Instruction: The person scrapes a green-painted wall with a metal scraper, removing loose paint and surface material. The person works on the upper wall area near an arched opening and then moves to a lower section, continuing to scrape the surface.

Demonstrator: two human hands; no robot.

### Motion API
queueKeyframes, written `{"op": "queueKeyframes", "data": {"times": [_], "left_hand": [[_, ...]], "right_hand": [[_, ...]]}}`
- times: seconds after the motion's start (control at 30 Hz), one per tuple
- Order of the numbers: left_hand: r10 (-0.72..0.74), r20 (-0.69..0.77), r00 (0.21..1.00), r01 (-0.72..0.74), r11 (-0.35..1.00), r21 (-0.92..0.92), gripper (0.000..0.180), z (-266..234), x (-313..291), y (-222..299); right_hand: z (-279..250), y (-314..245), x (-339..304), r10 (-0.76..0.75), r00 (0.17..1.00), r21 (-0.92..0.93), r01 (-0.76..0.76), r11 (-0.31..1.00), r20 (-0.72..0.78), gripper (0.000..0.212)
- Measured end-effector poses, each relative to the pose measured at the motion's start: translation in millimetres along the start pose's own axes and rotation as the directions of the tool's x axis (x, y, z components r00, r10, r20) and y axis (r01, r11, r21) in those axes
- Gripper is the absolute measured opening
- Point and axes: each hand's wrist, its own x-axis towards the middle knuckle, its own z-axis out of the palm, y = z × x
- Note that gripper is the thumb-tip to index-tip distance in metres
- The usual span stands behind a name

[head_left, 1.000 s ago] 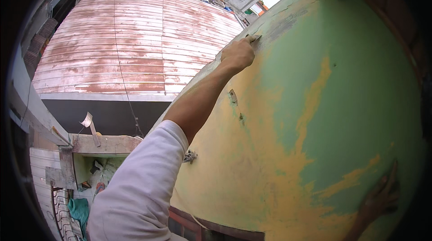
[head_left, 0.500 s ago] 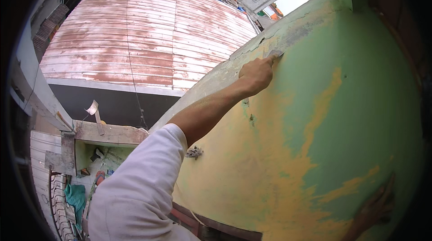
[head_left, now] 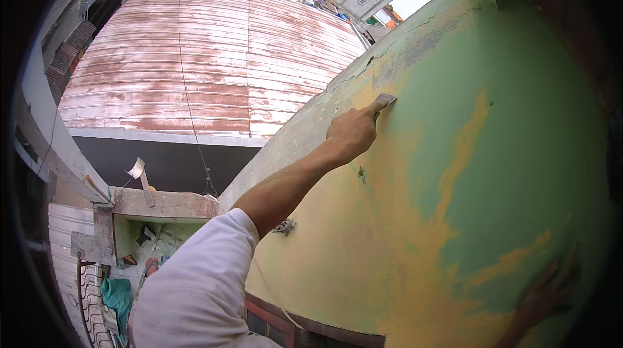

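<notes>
My left hand (head_left: 352, 132), at the end of an outstretched arm in a white sleeve, is closed around a scraper (head_left: 387, 99). Its short metal blade lies at the wall (head_left: 519, 134), with the index finger along it; the handle is hidden in the fist. Green paint covers the wall's right side, while yellow-orange patches and streaks show around and below the blade. Low on the right, in shadow, my right hand (head_left: 548, 289) rests against the green paint with its fingers spread.
Bundled wire (head_left: 283, 226) sticks out of the wall beside my left arm. Below lies a red door or window frame (head_left: 269, 322). Down left are a ledge (head_left: 165, 204), a metal railing (head_left: 91, 302) and a green cloth (head_left: 117, 296). A rusty corrugated roof (head_left: 195, 56) spreads beyond.
My left hand with the scraper has moved down and a little left along the wall, and more of the blade shows. My right hand stays on the wall.
</notes>
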Motion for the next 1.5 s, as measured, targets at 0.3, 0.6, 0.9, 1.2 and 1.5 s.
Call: {"op": "queueKeyframes", "data": {"times": [0.3, 0.6, 0.9, 1.2, 1.5], "left_hand": [[0.009, -0.034, 0.999, -0.008, 1.0, 0.029, 0.057, -22, 16, 8], [0.08, 0.087, 0.993, -0.097, 0.975, 0.202, 0.048, -72, 22, 23], [0.081, -0.012, 0.997, -0.082, 0.987, -0.137, 0.049, 19, -19, 0], [0.09, -0.171, 0.981, -0.092, 0.996, -0.004, 0.059, -72, 104, 65], [0.145, -0.106, 0.984, -0.147, 0.989, -0.01, 0.044, -36, 33, 48]], "right_hand": [[-4, -3, -1, -0.001, 1.0, 0.127, 0.004, 0.992, -0.025, 0.056], [-2, -2, 1, -0.062, 0.998, -0.045, 0.061, 0.997, -0.02, 0.053], [-31, -21, -7, 0.006, 0.996, -0.18, 0.011, 0.984, 0.09, 0.051], [-34, -37, -3, 0.031, 0.993, -0.176, -0.011, 0.984, 0.111, 0.052], [-36, -34, -1, 0.068, 0.974, -0.224, -0.018, 0.974, 0.215, 0.052]]}}
